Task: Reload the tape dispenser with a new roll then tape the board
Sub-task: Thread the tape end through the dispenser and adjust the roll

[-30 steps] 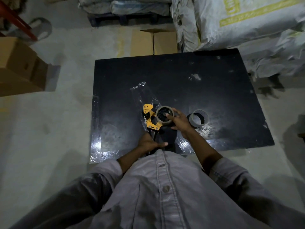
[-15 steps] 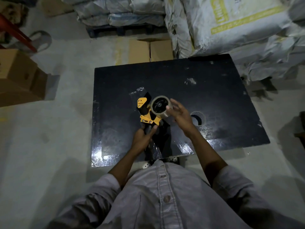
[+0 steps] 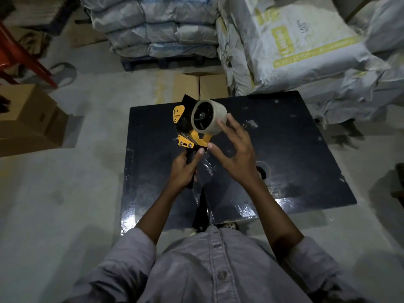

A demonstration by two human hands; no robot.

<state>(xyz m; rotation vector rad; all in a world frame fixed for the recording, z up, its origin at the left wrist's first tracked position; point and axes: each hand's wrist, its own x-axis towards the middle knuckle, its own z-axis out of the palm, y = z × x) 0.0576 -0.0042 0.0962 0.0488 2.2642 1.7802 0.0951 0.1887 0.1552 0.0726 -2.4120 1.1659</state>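
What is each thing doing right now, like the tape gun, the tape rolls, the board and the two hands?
Tape dispenser: lifted above the board, held by its handle.
Tape roll: mounted on the dispenser's hub.
Second roll: lying flat on the board, partly hidden by the right arm.
Black board: flat on the floor, shiny clear film along its near edge.
Left hand: closed around the handle.
Right hand: open, fingertips at the mounted roll.

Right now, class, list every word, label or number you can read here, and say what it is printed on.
Nothing reads clearly.
Dispenser: small dark label on its yellow side plate, too small to read.
Big sack: yellow printed label and a yellow line of text, both blurred.
Same sack: dark handwritten marks near the top, illegible.
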